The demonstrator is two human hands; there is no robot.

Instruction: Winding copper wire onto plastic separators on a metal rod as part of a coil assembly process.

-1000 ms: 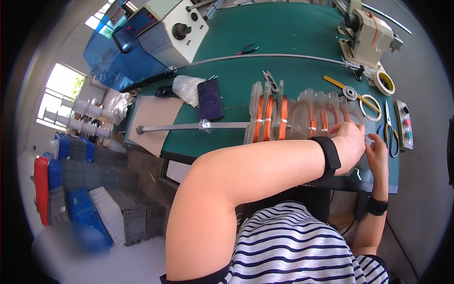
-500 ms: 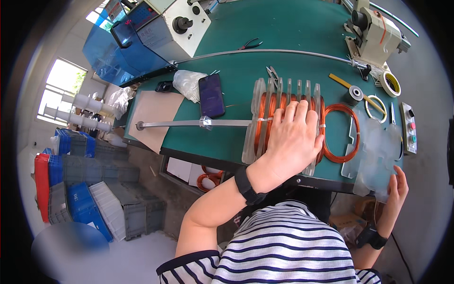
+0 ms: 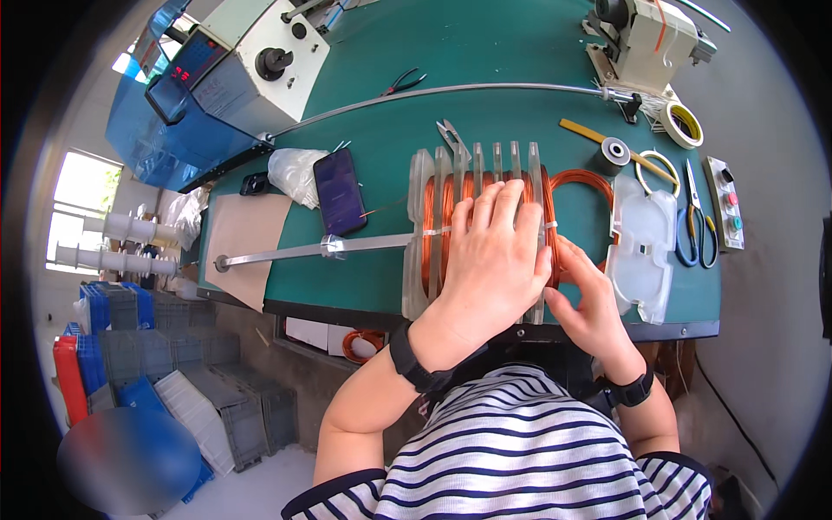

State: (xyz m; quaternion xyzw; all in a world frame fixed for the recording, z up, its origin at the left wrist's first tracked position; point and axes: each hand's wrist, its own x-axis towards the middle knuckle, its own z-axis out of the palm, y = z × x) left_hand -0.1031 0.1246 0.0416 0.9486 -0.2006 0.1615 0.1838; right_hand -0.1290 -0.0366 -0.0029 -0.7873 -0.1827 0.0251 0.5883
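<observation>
A row of copper wire coils (image 3: pixel 447 195) sits between upright translucent plates (image 3: pixel 418 230) at the bench's front edge. White ties wrap some coils. My left hand (image 3: pixel 487 251) lies over the top of the row, fingers stretched out and slightly apart. At the row's right end, my right hand (image 3: pixel 594 303) has its fingers and thumb against the endmost coil; some fingertips are hidden. A loose copper coil (image 3: pixel 582 176) lies just beyond, partly covered by my right hand. Farther right rest loose translucent plates (image 3: pixel 640 247). A flat metal bar (image 3: pixel 290 253) runs left from the row.
A machine with a blue cover (image 3: pixel 165 121) stands back left, a beige machine (image 3: pixel 646 43) back right. Around lie a phone (image 3: pixel 340 192), snips (image 3: pixel 452 139), scissors (image 3: pixel 693 217), a tape roll (image 3: pixel 682 124) and a control box (image 3: pixel 725 204). Grey crates (image 3: pixel 234 416) fill the left floor.
My right hand has moved left from the loose plates to the right end of the coil row, leaving the plates on the bench. My left hand stays on the row; the view has shifted.
</observation>
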